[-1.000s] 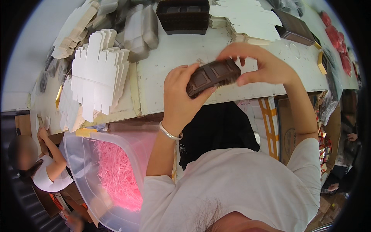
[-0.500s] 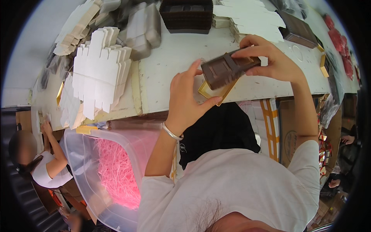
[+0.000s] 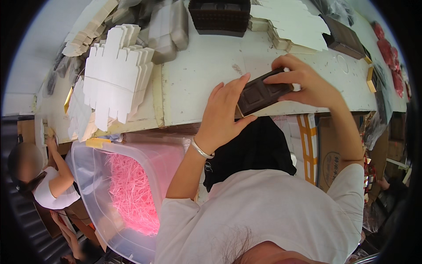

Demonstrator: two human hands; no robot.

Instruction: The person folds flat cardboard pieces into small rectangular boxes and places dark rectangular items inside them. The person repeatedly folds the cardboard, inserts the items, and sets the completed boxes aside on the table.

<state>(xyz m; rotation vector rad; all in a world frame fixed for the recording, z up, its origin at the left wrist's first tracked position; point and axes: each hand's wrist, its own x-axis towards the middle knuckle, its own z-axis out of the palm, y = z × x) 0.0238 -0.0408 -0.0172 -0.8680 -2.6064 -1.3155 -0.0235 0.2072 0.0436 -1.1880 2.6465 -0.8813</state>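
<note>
A dark brown plastic tray (image 3: 258,96) with square recesses lies slantwise at the front of the table, between my two hands. Beneath it sits a gold-edged box, nearly all hidden; only a thin rim shows by the tray's lower left corner. My left hand (image 3: 225,108), with a bangle at the wrist, cups the left end, fingers along the far side and thumb at the near corner. My right hand (image 3: 303,83) grips the tray's right end, its index finger lying on top and its thumb at the near edge.
Bundled white flat cartons (image 3: 112,81) stand left; more white cartons (image 3: 290,22) lie at the back. A stack of brown trays (image 3: 220,17) is at the far middle. Below the table edge stands a clear bin (image 3: 151,176) of pink paper shreds (image 3: 132,193). A co-worker (image 3: 57,185) is at left.
The brown tray has come down from a tilt above the gold box and now covers it. My left fingers have closed in around its end, and my right hand has lowered with the tray.
</note>
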